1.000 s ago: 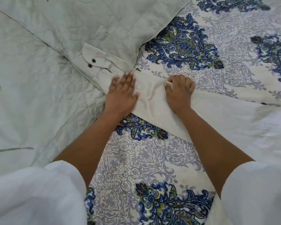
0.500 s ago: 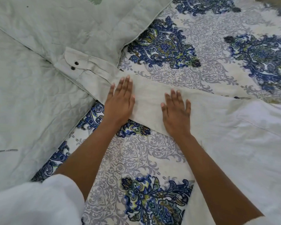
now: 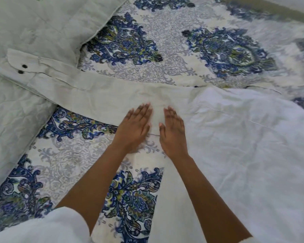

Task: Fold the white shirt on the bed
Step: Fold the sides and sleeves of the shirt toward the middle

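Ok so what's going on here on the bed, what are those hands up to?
A person is working on a white shirt spread over a patterned bedsheet. The left hand and right hand lie flat, side by side, on the sleeve near where it joins the shirt's body. The sleeve stretches out to the left, and its cuff rests on a pale green quilt. It looks like smoothing; no fold shows in the sleeve yet.

The left hand (image 3: 135,128) and right hand (image 3: 173,131) lie palm down, side by side and just apart, with fingers straight, close together and pointing away from the body. The bare left forearm (image 3: 95,181) and right forearm (image 3: 205,190) converge toward the wrists. A white sleeve (image 3: 42,228) covers the left upper arm.
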